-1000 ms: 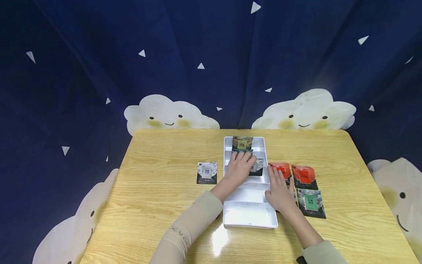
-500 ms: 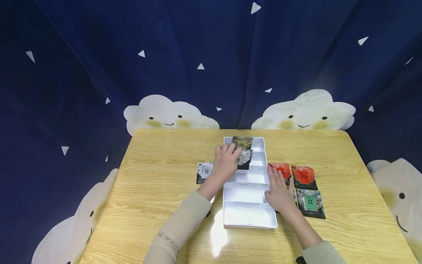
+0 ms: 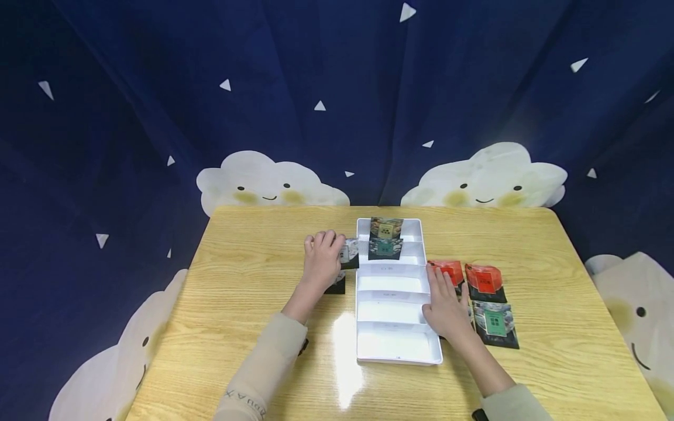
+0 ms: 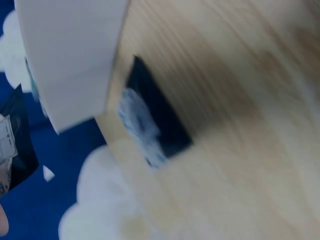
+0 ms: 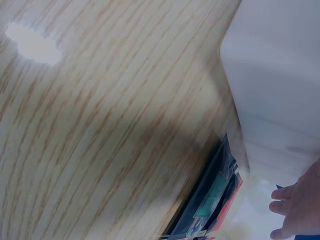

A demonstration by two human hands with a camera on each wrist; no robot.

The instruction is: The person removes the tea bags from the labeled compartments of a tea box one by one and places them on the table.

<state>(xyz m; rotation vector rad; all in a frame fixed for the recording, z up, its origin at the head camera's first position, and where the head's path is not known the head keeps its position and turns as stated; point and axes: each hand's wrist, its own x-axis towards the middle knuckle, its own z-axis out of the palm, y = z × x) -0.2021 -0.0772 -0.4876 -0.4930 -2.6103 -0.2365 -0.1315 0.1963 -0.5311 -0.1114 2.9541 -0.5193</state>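
My left hand (image 3: pixel 322 263) pinches a small black packet with a grey label (image 3: pixel 349 253), just left of the tray. In the left wrist view the held packet (image 4: pixel 17 145) shows at the left edge beside a fingertip. A similar packet (image 3: pixel 337 285) lies on the table, partly hidden under that hand and blurred in the left wrist view. The long white tray (image 3: pixel 399 342) has several compartments. A gold-label packet (image 3: pixel 386 227) and a teal-label packet (image 3: pixel 385 249) stand in its far end. Fingers extended, my right hand (image 3: pixel 447 307) rests along the tray's right side, over a red packet (image 3: pixel 454 271).
To the right of that hand lie another red packet (image 3: pixel 485 282) and a green-label packet (image 3: pixel 496 324). One more packet is mostly covered by the right hand. Behind the wooden table (image 3: pixel 253 251) hangs a dark blue curtain (image 3: pixel 295 70) with clouds.
My left hand has lifted the grey-label packet out of the tray and carried it left, baring the teal-label packet. The right hand stays in place.
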